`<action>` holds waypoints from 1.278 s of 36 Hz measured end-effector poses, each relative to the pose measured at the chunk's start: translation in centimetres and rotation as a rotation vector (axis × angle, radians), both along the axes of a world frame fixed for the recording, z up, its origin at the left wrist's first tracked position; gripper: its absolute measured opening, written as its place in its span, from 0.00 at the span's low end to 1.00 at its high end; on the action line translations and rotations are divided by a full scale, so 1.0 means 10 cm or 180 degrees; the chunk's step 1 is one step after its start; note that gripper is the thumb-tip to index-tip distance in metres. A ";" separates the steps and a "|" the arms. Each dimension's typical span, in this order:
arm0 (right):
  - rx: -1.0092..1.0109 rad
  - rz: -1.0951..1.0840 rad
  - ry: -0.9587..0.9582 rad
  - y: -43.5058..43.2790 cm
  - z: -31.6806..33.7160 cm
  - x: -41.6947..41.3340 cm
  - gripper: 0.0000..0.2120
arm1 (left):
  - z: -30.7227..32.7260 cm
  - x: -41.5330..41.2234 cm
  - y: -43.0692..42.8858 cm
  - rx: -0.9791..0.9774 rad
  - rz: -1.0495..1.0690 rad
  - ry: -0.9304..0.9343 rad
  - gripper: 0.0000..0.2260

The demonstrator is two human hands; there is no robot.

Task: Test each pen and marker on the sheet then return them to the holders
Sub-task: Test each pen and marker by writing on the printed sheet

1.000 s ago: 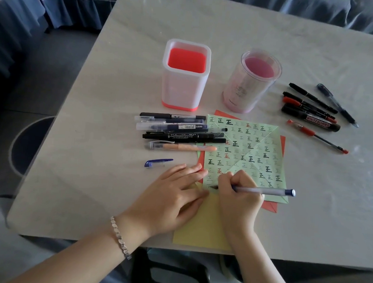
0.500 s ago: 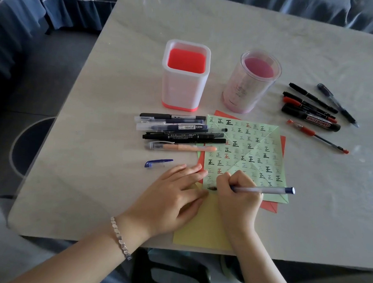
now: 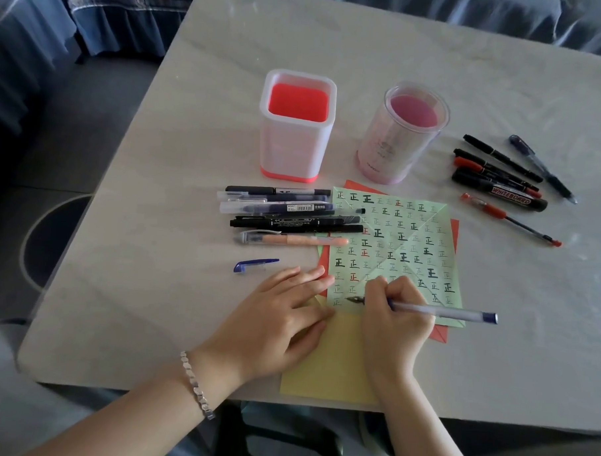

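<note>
a: where is the pen being tried?
b: the right hand (image 3: 391, 318) pinches a clear pen with a blue end (image 3: 440, 311), fingers closed around the barrel near the tip. the tip rests on the near left corner of the green sheet (image 3: 394, 245), which is covered in rows of small written marks.

a: and the other hand?
b: the left hand (image 3: 274, 325) lies flat with fingers spread a little, gripping nothing. its fingertips (image 3: 319, 275) press on the left edge of the green sheet, over a yellow sheet (image 3: 334, 367) that sticks out on the near side. a silver bracelet (image 3: 196, 385) sits on that wrist.

a: what lies around the green sheet?
b: just left of it a row of pens (image 3: 286, 211) lies side by side, some ends reaching onto its edge; the nearest is a peach-coloured pen (image 3: 291, 240). nearer than that row, left of the sheet, a loose blue cap (image 3: 254, 264) lies alone. beyond the sheet stand two holders, a square white one with a red inside (image 3: 296, 124) and a round pinkish clear one (image 3: 399, 135), both upright with no pens showing inside. right of the sheet, apart from it, another group of markers (image 3: 501, 174) lies on the table (image 3: 192, 154), among them a black one labelled whiteboard (image 3: 507, 195) and a red pen (image 3: 509, 219).

a: anything under the sheet?
b: red paper (image 3: 441, 334) peeks out at its corners.
</note>
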State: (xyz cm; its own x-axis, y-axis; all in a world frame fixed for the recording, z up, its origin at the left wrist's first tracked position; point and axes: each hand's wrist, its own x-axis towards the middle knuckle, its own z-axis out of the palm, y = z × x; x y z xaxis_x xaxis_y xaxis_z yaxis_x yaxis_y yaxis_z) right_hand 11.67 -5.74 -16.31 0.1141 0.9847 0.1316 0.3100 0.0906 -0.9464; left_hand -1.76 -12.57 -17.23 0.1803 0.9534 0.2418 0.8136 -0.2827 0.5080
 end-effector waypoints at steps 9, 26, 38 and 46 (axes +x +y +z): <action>-0.0438 0.0006 0.0419 0.08 0.22 0.28 0.14 | 0.00 -0.12 -0.08 0.0488 0.1441 0.0320 0.12; -0.1317 0.0605 0.1539 0.06 0.55 0.66 0.20 | 0.39 0.05 0.01 -0.0423 0.1429 -0.1428 0.12; -0.1262 0.0587 0.1698 0.12 0.88 0.70 0.18 | 0.71 0.43 0.16 -0.0661 0.1111 -0.2417 0.08; -0.1208 0.0584 0.1665 0.13 0.91 0.73 0.18 | 0.78 0.48 0.21 -0.0640 0.0854 -0.2222 0.08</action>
State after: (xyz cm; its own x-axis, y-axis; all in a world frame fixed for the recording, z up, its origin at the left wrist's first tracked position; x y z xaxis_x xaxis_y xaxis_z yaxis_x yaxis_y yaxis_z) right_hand 19.00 -4.44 -7.17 -0.1048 0.9613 -0.2547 -0.1868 -0.2706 -0.9444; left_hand 3.04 -10.51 -9.44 -0.1937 0.9805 0.0321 0.3137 0.0309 0.9490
